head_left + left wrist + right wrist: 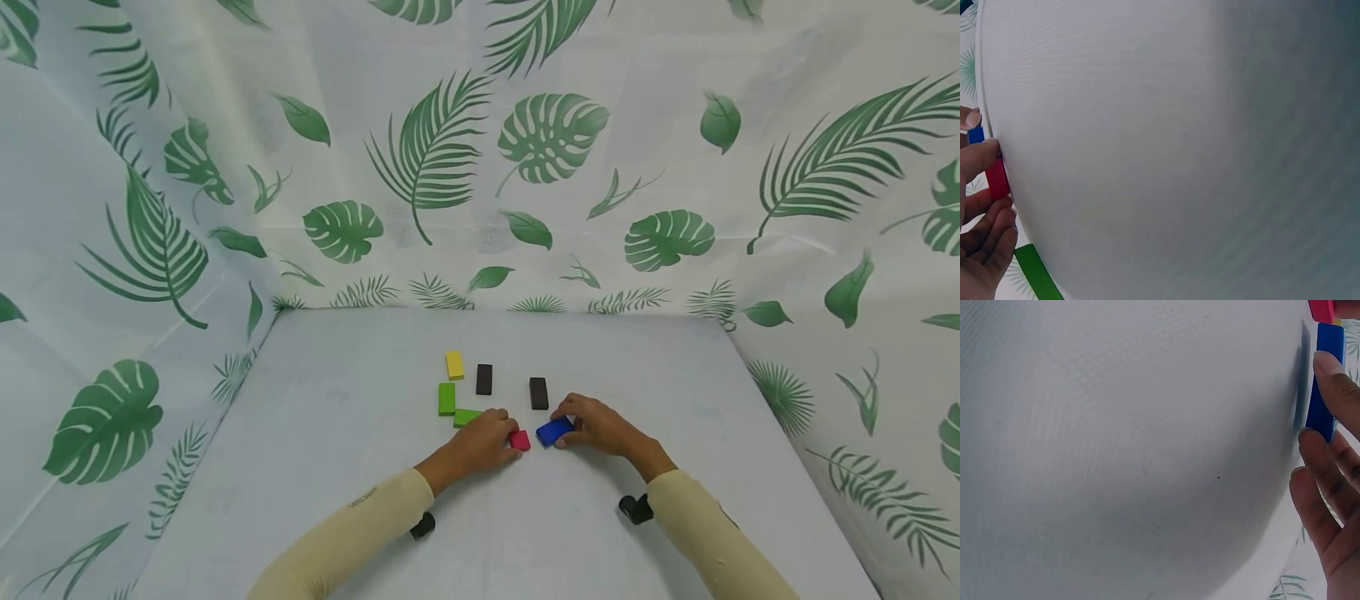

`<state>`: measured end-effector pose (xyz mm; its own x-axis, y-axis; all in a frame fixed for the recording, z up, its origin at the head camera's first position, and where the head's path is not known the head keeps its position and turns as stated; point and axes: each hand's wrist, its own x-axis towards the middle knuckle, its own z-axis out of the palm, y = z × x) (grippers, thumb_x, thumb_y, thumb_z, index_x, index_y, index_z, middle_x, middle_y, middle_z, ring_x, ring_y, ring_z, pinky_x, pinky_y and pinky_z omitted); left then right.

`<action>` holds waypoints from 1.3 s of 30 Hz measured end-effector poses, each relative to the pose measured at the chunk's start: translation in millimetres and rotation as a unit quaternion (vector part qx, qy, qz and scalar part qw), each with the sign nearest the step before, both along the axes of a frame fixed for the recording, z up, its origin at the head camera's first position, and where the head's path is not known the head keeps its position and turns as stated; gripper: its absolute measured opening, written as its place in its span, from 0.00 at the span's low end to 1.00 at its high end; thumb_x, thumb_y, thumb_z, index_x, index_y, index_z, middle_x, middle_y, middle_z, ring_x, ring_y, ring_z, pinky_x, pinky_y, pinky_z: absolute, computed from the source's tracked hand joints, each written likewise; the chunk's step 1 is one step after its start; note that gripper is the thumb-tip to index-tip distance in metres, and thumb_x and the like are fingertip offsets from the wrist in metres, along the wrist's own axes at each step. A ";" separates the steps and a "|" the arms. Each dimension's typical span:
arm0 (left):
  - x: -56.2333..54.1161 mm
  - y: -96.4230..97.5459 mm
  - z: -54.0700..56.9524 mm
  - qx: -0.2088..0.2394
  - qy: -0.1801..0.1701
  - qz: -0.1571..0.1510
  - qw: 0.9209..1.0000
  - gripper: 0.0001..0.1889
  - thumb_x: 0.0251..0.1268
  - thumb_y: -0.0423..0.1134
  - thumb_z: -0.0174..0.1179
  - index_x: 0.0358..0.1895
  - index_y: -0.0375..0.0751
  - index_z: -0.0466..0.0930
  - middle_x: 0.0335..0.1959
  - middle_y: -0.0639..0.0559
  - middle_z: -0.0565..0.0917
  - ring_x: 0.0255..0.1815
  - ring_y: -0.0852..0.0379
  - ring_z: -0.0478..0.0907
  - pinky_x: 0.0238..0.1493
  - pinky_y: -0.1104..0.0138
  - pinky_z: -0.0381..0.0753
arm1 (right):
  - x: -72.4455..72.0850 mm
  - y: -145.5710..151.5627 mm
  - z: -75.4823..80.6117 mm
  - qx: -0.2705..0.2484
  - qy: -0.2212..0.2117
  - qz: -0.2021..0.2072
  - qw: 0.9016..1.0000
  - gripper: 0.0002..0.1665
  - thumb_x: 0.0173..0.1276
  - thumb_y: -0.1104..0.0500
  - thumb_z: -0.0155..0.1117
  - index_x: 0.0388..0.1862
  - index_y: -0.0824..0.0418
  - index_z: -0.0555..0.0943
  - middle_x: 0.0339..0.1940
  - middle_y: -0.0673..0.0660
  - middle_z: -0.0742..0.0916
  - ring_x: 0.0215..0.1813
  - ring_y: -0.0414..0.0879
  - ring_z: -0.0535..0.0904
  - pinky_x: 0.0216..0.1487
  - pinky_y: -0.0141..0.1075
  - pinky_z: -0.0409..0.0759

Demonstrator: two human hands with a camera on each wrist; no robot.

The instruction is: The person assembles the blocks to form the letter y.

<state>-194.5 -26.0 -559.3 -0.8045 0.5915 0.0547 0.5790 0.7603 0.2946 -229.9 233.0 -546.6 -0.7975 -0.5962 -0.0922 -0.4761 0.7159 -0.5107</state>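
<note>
Nr grn block point(466, 418) pt. hidden by L hand point(482, 442).

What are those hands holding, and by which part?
The left hand holds the red block and the right hand the blue block, each gripped by its edges between thumb and fingers.

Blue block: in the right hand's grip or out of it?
In: the right hand pinches the blue block between thumb and fingers.
</note>
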 end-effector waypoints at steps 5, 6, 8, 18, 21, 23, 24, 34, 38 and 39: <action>0.0 -0.8 1.3 0.004 -0.001 0.001 1.000 0.16 0.62 0.50 0.70 0.48 0.44 0.86 0.36 0.55 0.82 0.36 0.63 0.75 0.38 0.77 0.76 | 0.2 -1.5 0.9 -0.005 0.007 0.010 1.000 0.22 0.61 0.50 0.76 0.53 0.54 0.85 0.48 0.51 0.84 0.42 0.40 0.77 0.45 0.31 0.81; -0.3 -1.1 1.1 0.004 -0.001 0.000 1.000 0.16 0.62 0.50 0.70 0.47 0.44 0.87 0.36 0.55 0.82 0.36 0.64 0.74 0.37 0.77 0.75 | 0.2 -2.0 1.2 -0.006 0.009 0.012 1.000 0.22 0.61 0.50 0.76 0.53 0.55 0.85 0.48 0.51 0.84 0.42 0.40 0.77 0.45 0.32 0.81; -1.0 -1.4 0.2 0.006 0.001 -0.003 1.000 0.16 0.62 0.50 0.70 0.46 0.44 0.87 0.35 0.56 0.81 0.35 0.64 0.73 0.36 0.78 0.74 | 0.5 -3.3 2.1 -0.009 0.009 0.014 1.000 0.22 0.61 0.51 0.76 0.53 0.55 0.85 0.48 0.51 0.84 0.42 0.40 0.77 0.45 0.32 0.81; -2.4 -2.8 -1.7 0.007 -0.001 -0.008 1.000 0.16 0.63 0.50 0.69 0.46 0.45 0.86 0.34 0.57 0.80 0.34 0.64 0.72 0.35 0.78 0.73 | 0.5 -9.1 2.7 -0.008 0.007 0.010 1.000 0.22 0.60 0.50 0.76 0.53 0.55 0.85 0.47 0.50 0.83 0.43 0.41 0.77 0.46 0.33 0.81; -3.1 -3.6 -3.6 0.008 0.003 -0.010 1.000 0.16 0.63 0.51 0.69 0.46 0.45 0.86 0.33 0.57 0.80 0.33 0.65 0.72 0.35 0.78 0.73 | 0.1 -10.4 2.0 -0.008 0.008 0.008 1.000 0.22 0.60 0.50 0.77 0.52 0.55 0.86 0.46 0.50 0.84 0.43 0.41 0.77 0.45 0.32 0.81; -3.8 -3.4 -4.0 0.007 0.002 -0.010 1.000 0.16 0.63 0.51 0.69 0.46 0.45 0.86 0.33 0.57 0.79 0.33 0.65 0.71 0.35 0.78 0.72 | -1.1 -11.1 0.6 -0.007 0.011 0.008 1.000 0.22 0.60 0.50 0.77 0.52 0.55 0.86 0.46 0.49 0.84 0.42 0.40 0.77 0.45 0.32 0.80; -4.0 -3.2 -3.8 0.006 0.001 -0.010 1.000 0.16 0.63 0.51 0.69 0.46 0.45 0.86 0.33 0.57 0.79 0.33 0.65 0.71 0.34 0.78 0.72 | -1.4 -11.8 0.0 -0.007 0.013 0.008 1.000 0.22 0.60 0.50 0.77 0.52 0.54 0.86 0.46 0.49 0.84 0.42 0.40 0.77 0.45 0.31 0.80; -4.6 -2.5 -2.5 -0.002 0.002 -0.014 1.000 0.16 0.63 0.52 0.69 0.45 0.44 0.85 0.33 0.57 0.79 0.32 0.64 0.70 0.33 0.77 0.70 | -0.6 -18.0 -0.9 0.002 0.022 0.007 1.000 0.23 0.59 0.49 0.77 0.52 0.55 0.86 0.45 0.49 0.84 0.41 0.39 0.76 0.44 0.31 0.80; -4.5 -2.9 -1.9 -0.004 0.005 -0.014 1.000 0.17 0.63 0.52 0.69 0.45 0.44 0.85 0.33 0.57 0.79 0.32 0.64 0.70 0.33 0.77 0.70 | 0.3 -19.6 -0.6 0.001 0.020 0.005 1.000 0.23 0.59 0.50 0.77 0.52 0.55 0.86 0.45 0.50 0.84 0.41 0.39 0.76 0.44 0.32 0.80; -4.5 -3.0 -1.9 -0.004 0.006 -0.014 1.000 0.17 0.63 0.52 0.69 0.45 0.44 0.85 0.33 0.57 0.79 0.32 0.64 0.69 0.32 0.77 0.70 | 0.6 -20.0 -0.8 0.000 0.019 0.005 1.000 0.22 0.59 0.50 0.77 0.52 0.55 0.86 0.44 0.49 0.84 0.41 0.40 0.76 0.44 0.32 0.80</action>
<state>-199.0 -28.9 -561.2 -0.7865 0.6147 0.0594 0.6040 0.7455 0.2818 -229.3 212.9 -547.4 -0.7940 -0.6047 -0.0622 -0.5026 0.7105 -0.4925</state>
